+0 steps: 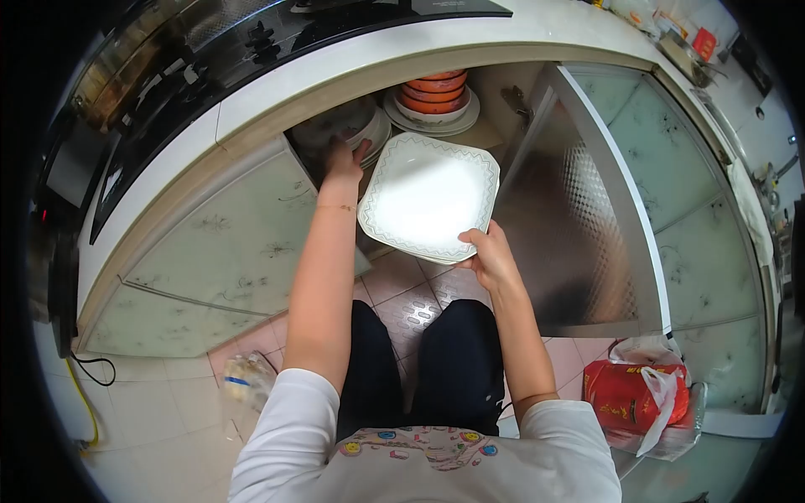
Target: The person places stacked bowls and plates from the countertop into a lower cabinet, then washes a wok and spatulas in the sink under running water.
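Plate [428, 193]: white, framed by grey zigzag
Upper bowls [434, 95]: orange
Cabinet door [214, 251]: pale green, dark-sprigged
Bag [616, 394]: red

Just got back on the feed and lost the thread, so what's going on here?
A person's right hand holds a squarish white plate, possibly with another beneath, in front of an open low cabinet. The left hand reaches inside, by the white dishes on the left; whether its fingers grip one is unclear. Beyond the plate, orange bowls stand stacked inside.
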Available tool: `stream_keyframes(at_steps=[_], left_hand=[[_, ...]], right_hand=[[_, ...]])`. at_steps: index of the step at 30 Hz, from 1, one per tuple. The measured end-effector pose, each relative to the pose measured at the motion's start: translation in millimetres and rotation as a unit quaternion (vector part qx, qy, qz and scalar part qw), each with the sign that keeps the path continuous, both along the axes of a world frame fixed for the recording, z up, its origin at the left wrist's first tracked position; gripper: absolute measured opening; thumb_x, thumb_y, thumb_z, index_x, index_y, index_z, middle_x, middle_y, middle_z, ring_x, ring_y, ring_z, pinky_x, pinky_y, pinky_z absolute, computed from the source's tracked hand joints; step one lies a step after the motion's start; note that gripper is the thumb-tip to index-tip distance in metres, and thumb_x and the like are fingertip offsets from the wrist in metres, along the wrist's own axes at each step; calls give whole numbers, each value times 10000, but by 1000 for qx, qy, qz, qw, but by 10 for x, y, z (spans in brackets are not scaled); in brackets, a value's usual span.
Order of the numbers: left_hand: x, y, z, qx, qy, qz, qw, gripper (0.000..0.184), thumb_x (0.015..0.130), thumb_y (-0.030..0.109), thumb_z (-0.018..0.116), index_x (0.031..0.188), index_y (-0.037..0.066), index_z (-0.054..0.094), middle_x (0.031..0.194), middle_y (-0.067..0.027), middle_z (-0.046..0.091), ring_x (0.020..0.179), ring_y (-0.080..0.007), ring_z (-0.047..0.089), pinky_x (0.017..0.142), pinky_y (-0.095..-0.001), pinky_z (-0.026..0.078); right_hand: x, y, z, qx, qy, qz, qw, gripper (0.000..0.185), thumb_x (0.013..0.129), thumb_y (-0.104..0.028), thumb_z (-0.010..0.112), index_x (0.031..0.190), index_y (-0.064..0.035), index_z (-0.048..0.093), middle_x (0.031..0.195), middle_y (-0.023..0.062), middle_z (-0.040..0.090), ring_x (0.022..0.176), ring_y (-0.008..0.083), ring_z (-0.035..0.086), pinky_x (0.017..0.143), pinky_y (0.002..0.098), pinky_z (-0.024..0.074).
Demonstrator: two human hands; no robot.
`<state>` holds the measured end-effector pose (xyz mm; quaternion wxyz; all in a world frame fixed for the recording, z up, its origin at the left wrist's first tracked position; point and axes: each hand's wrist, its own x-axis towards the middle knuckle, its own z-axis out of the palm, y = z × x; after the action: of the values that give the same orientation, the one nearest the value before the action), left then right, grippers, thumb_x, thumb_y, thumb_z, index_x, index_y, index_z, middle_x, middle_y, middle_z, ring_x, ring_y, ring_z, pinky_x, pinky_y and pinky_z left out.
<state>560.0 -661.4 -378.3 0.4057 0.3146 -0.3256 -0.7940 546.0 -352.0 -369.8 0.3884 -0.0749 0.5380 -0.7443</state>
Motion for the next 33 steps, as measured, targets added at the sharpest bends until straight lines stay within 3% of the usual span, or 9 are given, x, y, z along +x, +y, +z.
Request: stream_keyframes(at_steps=[2, 5, 14, 26, 33], left_hand=[[-24, 52, -32, -20, 4, 36, 999, 317, 994, 188, 356, 1279, 72, 431, 1279, -110, 453, 1069, -354, 539, 796, -415, 602], [-7, -26, -12, 34, 15, -2, 999, 351, 966, 285, 416, 1259, 95, 450, 1280, -75, 437, 1155, -293, 447, 775, -400, 591], [13, -26, 116, 13, -32, 23, 999, 292, 984, 269, 367, 1203, 106, 469, 1169, -108, 545, 1040, -318, 571, 795, -490, 580], [439, 543, 623, 30, 4, -65, 997, 316, 958, 108, 294, 1176, -104, 379, 1173, -272, 501, 1010, -401, 591, 780, -486, 605], [797, 1027, 757, 17, -33, -124, 992, 288, 869, 0, 348, 1095, -167, 410, 1141, -320, 496, 948, -409, 619, 810, -472, 595]], right_hand=[[1, 35, 48, 6, -2, 11, 1000, 472, 771, -4, 505, 1216, 104, 392, 1060, 226, 573, 812, 300, 663, 587, 401, 605], [-33, 73, 66, -2, 5, 14, 1000, 464, 771, -10, 505, 1204, 114, 399, 1040, 229, 580, 798, 302, 662, 565, 394, 604], [-171, 103, 140, 13, 16, 50, 999, 468, 767, -9, 505, 1201, 121, 390, 1054, 236, 570, 809, 314, 660, 599, 403, 608], [-237, -40, 173, 36, 22, 54, 998, 470, 774, -8, 490, 1209, 121, 366, 1060, 247, 570, 830, 331, 663, 641, 434, 607], [-240, -87, 148, 29, 9, 71, 997, 433, 772, -3, 477, 1173, 141, 397, 1046, 255, 579, 815, 342, 668, 642, 446, 609]])
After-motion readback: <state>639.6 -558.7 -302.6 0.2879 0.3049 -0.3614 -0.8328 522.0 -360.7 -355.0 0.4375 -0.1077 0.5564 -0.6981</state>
